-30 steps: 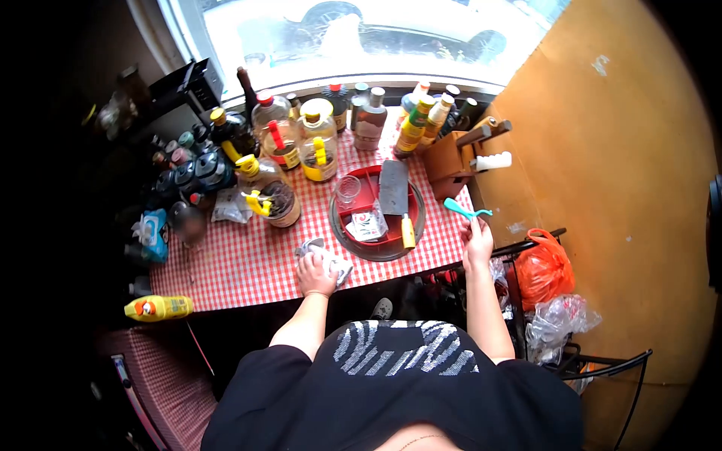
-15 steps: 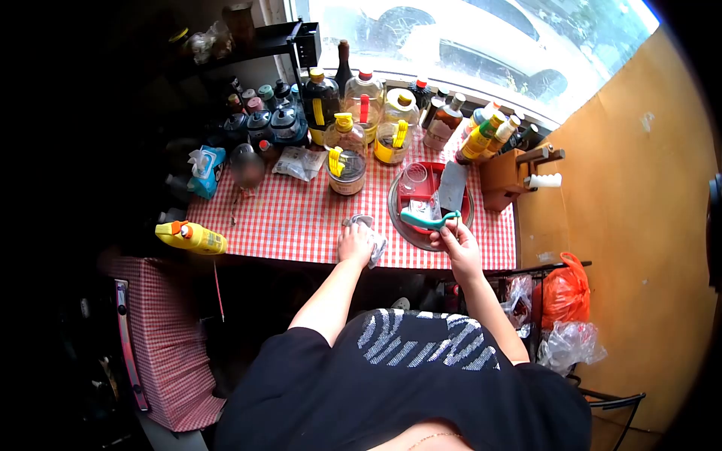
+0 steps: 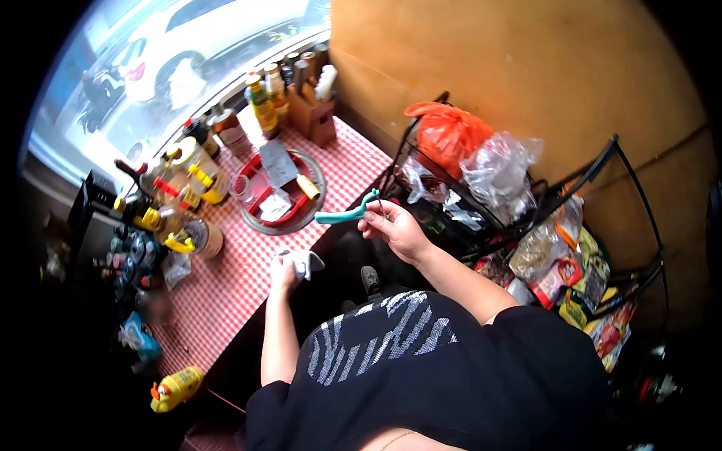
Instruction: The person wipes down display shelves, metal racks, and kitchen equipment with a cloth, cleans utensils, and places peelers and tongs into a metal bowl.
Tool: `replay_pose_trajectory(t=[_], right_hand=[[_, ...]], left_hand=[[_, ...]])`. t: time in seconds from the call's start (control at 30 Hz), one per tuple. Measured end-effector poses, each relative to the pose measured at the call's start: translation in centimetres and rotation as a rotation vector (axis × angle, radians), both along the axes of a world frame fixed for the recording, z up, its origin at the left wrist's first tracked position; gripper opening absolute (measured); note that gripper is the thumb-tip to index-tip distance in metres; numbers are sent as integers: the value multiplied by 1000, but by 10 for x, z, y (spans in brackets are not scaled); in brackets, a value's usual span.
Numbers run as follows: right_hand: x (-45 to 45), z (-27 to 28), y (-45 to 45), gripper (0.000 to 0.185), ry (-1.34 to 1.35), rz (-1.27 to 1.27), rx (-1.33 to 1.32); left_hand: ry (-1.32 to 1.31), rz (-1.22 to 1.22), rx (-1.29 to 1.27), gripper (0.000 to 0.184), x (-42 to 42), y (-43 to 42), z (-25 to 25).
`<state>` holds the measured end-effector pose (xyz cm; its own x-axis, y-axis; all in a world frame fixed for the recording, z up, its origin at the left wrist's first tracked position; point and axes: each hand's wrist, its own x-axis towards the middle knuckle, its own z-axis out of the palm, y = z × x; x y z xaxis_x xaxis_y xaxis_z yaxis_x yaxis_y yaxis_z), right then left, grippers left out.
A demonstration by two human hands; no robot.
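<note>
My left hand (image 3: pixel 283 275) is closed around a crumpled grey-white cloth (image 3: pixel 305 263) at the table's front edge. My right hand (image 3: pixel 396 233) pinches the head end of a teal-handled peeler (image 3: pixel 343 217), its handle pointing left, past the table edge. The fingers hide part of the peeler's head. Beyond both hands, a round red divided tray (image 3: pixel 259 213) rests on a metal platter (image 3: pixel 322 197). A cleaver (image 3: pixel 278 164) with a pale handle lies across it, beside a clear glass (image 3: pixel 241 186).
Bottles and jars (image 3: pixel 197 234) line the window side of the checked tablecloth (image 3: pixel 239 270). At its far corner stands a knife block (image 3: pixel 312 116). To the right, a black rack (image 3: pixel 481 207) carries an orange bag (image 3: pixel 451 139); food packets (image 3: pixel 560 282) lie lower down. A yellow bottle (image 3: pixel 179 387) is at lower left.
My view has swung to the right, bringing the rack and packets into sight. My right hand has carried the peeler off the tray, past the table edge. The cloth has come up off the tabletop with my left hand.
</note>
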<state>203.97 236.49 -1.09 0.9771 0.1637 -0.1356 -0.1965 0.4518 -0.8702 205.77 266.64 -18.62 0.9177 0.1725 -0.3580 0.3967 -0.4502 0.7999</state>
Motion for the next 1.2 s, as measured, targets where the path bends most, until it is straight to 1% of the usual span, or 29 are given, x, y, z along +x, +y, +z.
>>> replay_pose_trajectory(t=[0.03,0.07,0.1,0.13,0.2,0.27,0.3,0.33,0.37,0.4,0.43,0.47,0.5,0.57,0.6,0.63,0.67,0.73,0.77,0.8,0.87,0.9,0.93,1.0,1.03,1.07,1.13,1.17,1.2], right_hand=[[-10,4,-14,19,0,-47,23],[-21,8,-28,20,-4,-94,44],[-31,13,-42,19,-16,-137,53],[-44,22,-52,17,-42,-199,45],[-66,26,-77,17,-118,-297,-42],[-91,33,-97,18,-238,-407,-287],[-107,45,-103,18,-376,-522,-488],[-123,59,-110,18,-512,-633,-691],[-136,65,-127,18,-735,-734,-1028],[-153,76,-131,19,-791,-788,-985],[-173,78,-139,20,-788,-802,-1029],[-196,79,-149,22,-781,-815,-1075],[-224,91,-158,25,-747,-804,-1113],[-273,87,-186,26,-766,-853,-1226],[-298,82,-199,27,-735,-878,-1255],[-327,83,-209,26,-656,-900,-1215],[-358,95,-218,26,-602,-828,-1208],[-414,103,-230,21,-514,-810,-1243],[-442,100,-239,18,-464,-765,-1196],[-464,71,-252,17,-538,-811,-1225],[-517,86,-261,19,-435,-905,-1249],[-548,79,-276,18,-328,-886,-1283],[-564,88,-276,22,-195,-796,-1282],[-602,87,-286,25,-397,-888,-1286],[-619,94,-288,29,-368,-870,-1260],[-639,103,-287,24,-264,-835,-1226],[-667,110,-288,21,27,-954,-1098],[-679,104,-293,18,-28,-1130,-1155],[-686,96,-301,20,-176,-1274,-1007]], left_hand=[[112,2,-389,36,3,9,-10],[42,90,-676,35,-5,1,17],[-49,81,-774,36,-2,8,-1],[34,-112,-1044,37,-2,13,14],[-3,-112,-1222,43,-11,-11,51],[-81,-174,-1204,44,-30,-57,118],[-133,-161,-1132,42,-35,-76,136],[-133,-330,-1122,31,-36,-87,150],[-199,-383,-1117,26,-34,-100,151],[-262,-433,-1112,20,-34,-115,152],[-307,-388,-1106,13,-50,-145,182],[-385,-376,-1107,13,-60,-168,193],[-436,-411,-1087,13,-73,-189,205],[-573,-460,-1054,14,-110,-234,230],[-694,-395,-987,15,-139,-263,249],[-790,-449,-930,18,-169,-290,265],[-885,-506,-880,21,-198,-315,279],[-1019,-831,-810,40,-252,-366,291],[-1015,-1003,-680,47,-289,-390,300],[-1015,-1169,-545,55,-328,-411,312],[-1073,-1397,-361,69,-385,-448,313],[-1055,-1473,-366,73,-408,-466,308],[-918,-1503,-408,58,-412,-471,307],[-882,-1509,-495,47,-439,-490,297],[-945,-1452,-524,37,-451,-498,293],[-894,-1334,-699,34,-455,-513,270],[-693,-1072,-934,31,-467,-528,270],[-759,-971,-940,32,-470,-539,277],[-826,-867,-944,33,-476,-549,283]])
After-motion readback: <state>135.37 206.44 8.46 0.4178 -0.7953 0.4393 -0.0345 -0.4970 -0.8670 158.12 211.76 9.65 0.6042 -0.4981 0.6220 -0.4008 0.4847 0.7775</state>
